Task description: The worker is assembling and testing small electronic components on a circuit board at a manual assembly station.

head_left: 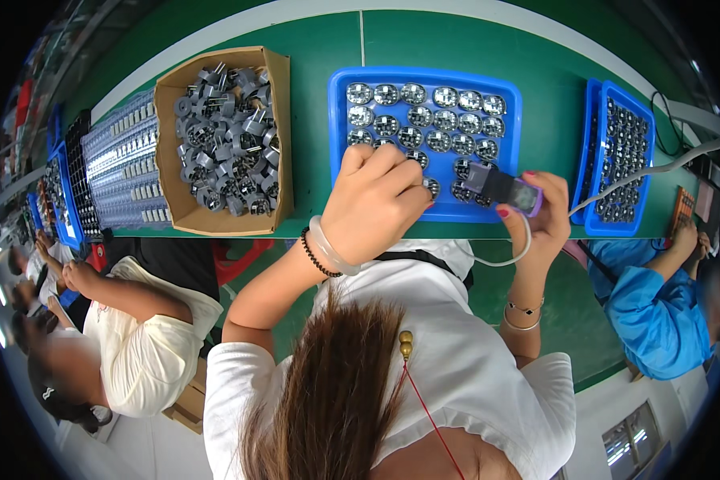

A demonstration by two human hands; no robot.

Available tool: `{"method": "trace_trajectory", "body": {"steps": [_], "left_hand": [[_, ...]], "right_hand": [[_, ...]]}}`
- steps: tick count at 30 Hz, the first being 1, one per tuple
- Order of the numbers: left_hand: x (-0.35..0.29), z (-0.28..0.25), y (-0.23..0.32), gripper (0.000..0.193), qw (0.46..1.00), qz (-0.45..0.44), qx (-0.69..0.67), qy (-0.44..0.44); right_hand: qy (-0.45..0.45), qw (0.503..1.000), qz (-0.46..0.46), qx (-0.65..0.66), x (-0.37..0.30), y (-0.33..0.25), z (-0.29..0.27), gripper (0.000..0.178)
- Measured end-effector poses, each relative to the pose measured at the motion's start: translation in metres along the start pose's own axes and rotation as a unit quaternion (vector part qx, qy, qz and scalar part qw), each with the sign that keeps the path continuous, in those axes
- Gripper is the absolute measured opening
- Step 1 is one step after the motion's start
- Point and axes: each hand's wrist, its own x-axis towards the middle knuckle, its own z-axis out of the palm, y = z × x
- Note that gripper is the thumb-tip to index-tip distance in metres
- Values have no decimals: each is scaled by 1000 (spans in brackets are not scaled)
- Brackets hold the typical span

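A blue tray (514, 104) in front of me holds rows of round, silvery, shiny parts (446, 97). My left hand (380, 200) is closed over the tray's near left part, fingers curled under. Whatever it may pinch is hidden behind the knuckles. In my right hand (546, 212), at the tray's near right corner, is a small purple and black boxy device (504, 190). Its dark end covers part of the near row of round parts; I cannot tell whether it touches them. A grey cable (500, 262) loops below the device and passes by my right hand.
Left of the tray, an open cardboard box (284, 144) is heaped with grey round parts with metal prongs. Clear plastic trays (124, 164) lie beyond it. Stacked blue trays (590, 152) of small dark parts stand at right, near another cable (656, 170). People sit on both sides.
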Motion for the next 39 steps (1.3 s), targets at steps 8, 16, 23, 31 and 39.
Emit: {"method": "trace_trajectory", "body": {"steps": [8,16,23,31,39], "left_hand": [[-4,-4,-4,15,996,-29,45,-67],[28,15,-9,13,997,-52,43,46],[29,20,-9,13,997,10,49,57],[29,10,-2,18,998,7,0,68],[13,7,6,15,998,4,-48,36]], "right_hand": [[-11,997,-64,-35,9,-2,1,48],[1,996,-67,-62,12,-2,6,46],[-47,981,-118,-148,21,-10,11,43],[-68,981,-129,-130,17,-4,8,44],[56,997,-38,-25,7,0,-2,50]]}}
